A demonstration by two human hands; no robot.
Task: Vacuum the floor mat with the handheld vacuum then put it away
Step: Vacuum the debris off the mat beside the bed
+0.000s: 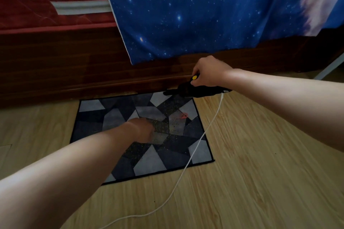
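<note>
A grey and dark blue patchwork floor mat (115, 115) lies on the wooden floor beside the bed, speckled with small crumbs and a reddish scrap (183, 116). My right hand (206, 74) grips the handle of a black handheld vacuum (186, 90) with a yellow button, its nozzle over the mat's far right corner. A white cord (193, 154) trails from the vacuum's rear across the mat toward me. My left hand (143, 129) reaches over the mat's middle, fingers curled downward and hidden from view; whether it holds anything is unclear.
A dark wooden bed frame (65, 72) runs along the far side, with a red mattress (37, 5) and a blue starry sheet (186, 15) hanging over it. A white bar (329, 69) leans at the far right. Light wood flooring (251, 173) surrounds the mat.
</note>
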